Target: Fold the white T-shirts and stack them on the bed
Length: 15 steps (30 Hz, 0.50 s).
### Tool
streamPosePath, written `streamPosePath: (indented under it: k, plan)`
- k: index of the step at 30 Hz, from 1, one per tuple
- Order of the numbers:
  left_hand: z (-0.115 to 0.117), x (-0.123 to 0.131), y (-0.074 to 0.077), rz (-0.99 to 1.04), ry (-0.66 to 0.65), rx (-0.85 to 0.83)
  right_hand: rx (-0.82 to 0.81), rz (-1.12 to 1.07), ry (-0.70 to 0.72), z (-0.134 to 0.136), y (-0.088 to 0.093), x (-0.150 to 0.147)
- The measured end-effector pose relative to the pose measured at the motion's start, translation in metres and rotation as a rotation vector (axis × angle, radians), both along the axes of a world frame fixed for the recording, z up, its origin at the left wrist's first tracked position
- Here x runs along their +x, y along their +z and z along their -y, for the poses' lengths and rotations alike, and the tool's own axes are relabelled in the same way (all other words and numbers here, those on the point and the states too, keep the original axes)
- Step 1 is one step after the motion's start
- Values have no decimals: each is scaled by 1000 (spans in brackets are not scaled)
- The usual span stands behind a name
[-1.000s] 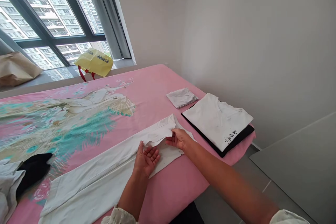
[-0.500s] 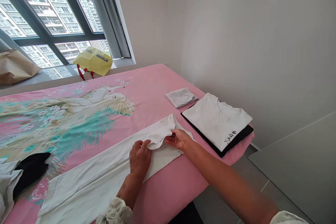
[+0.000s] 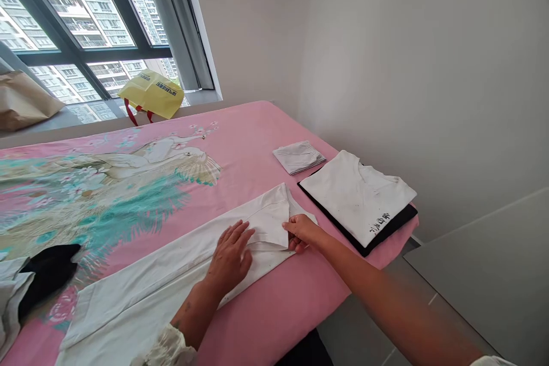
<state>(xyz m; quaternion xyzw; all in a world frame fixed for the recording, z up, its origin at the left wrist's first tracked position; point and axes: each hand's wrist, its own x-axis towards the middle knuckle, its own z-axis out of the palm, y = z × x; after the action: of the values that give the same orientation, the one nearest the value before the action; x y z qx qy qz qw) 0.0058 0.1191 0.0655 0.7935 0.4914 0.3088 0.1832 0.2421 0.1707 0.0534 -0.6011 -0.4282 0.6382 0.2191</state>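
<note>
White trousers [image 3: 171,274], folded lengthwise, stretch diagonally across the pink bed. My left hand [image 3: 231,254] rests on their upper layer with the palm down and the fingers extended. At the far right end, my right hand [image 3: 300,230] pinches the edge of that layer between thumb and fingers. Beyond the right hand lies a folded white T-shirt [image 3: 351,194] with dark lettering, on top of a folded black garment [image 3: 388,231]. A small folded pale grey cloth [image 3: 299,156] sits behind the trousers' end.
The pink bedsheet [image 3: 253,131] bears a large bird print. White and black clothes [image 3: 47,277] lie at the left edge. On the windowsill are a yellow bag [image 3: 154,93] with red handles and a brown paper bag [image 3: 26,100]. A wall [image 3: 386,68] borders the bed's far right.
My left hand has let go of the raised flap and flattened onto the cloth. The flap, bunched before, now lies smoother, its edge drawn toward the right hand.
</note>
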Motion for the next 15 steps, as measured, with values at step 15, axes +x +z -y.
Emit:
streamPosePath:
  k: [15]
  plan:
    - [-8,93,-17,-165,-30,43,260,387,-63,-66,-11,5]
